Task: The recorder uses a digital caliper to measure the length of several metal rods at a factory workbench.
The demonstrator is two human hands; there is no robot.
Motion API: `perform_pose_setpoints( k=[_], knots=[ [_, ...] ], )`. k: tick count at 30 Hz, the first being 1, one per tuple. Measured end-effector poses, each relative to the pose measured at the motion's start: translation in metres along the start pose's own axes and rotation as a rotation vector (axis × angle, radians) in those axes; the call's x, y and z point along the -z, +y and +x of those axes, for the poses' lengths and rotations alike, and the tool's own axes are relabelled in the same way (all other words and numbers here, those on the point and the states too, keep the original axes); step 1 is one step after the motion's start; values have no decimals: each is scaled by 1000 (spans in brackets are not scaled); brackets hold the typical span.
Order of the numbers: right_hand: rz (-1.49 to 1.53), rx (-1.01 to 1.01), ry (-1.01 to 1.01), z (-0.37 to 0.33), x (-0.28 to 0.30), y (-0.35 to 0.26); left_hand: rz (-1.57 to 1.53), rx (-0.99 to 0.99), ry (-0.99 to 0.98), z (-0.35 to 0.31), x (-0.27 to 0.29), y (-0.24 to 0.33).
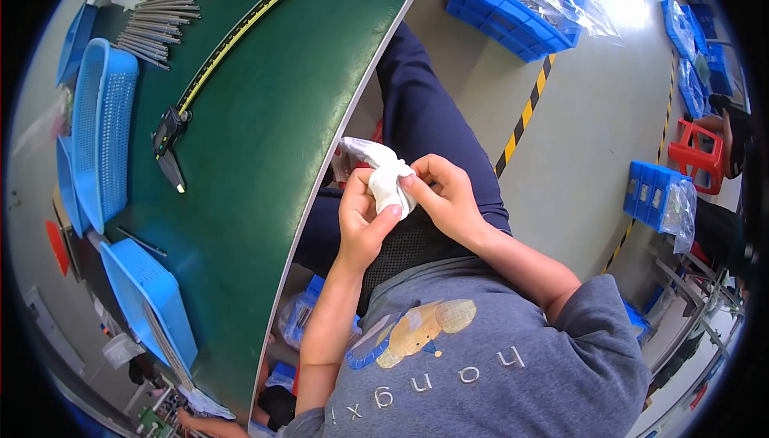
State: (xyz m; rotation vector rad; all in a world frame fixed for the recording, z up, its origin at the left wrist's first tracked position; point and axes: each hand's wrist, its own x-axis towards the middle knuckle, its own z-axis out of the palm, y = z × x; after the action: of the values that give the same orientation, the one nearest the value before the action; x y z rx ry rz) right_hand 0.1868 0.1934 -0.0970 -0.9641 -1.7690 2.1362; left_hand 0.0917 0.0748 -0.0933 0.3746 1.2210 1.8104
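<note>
A bunched white cloth point(388, 181) is held in front of my waist, just off the table's edge; its folded end points up and left. My left hand point(364, 222) is closed on its lower left side, the thumb pressed against it. From the right, my right hand point(444, 193) pinches the same cloth near its middle between thumb and fingers. The cloth is too crumpled to tell whether it is a glove. On the green table point(248, 141) to the left lies a long digital caliper point(168, 133) with its jaws toward me.
Blue plastic baskets point(104, 133) line the table's far left, one point(148, 298) holding long rods. Several thin metal rods point(160, 21) lie at the upper left. On the floor stand blue crates point(513, 17) and a red stool point(695, 153). Another person's arm point(212, 426) shows at the lower left.
</note>
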Motion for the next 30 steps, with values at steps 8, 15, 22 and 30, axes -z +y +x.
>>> perform_pose_setpoints(
  k=[8,15,22,30],
  knots=[
    [670,-145,90,15,-6,-2,567,-78,386,10,-2,-5],
    [-188,348,214,13,-14,-1,763,-476,131,-4,-21,12],
    [-449,778,280,13,-20,-13,5,31,168,-14,-16,-1],
    [-542,972,139,5,-21,-11,14,251,200,1,2,16]
  ],
)
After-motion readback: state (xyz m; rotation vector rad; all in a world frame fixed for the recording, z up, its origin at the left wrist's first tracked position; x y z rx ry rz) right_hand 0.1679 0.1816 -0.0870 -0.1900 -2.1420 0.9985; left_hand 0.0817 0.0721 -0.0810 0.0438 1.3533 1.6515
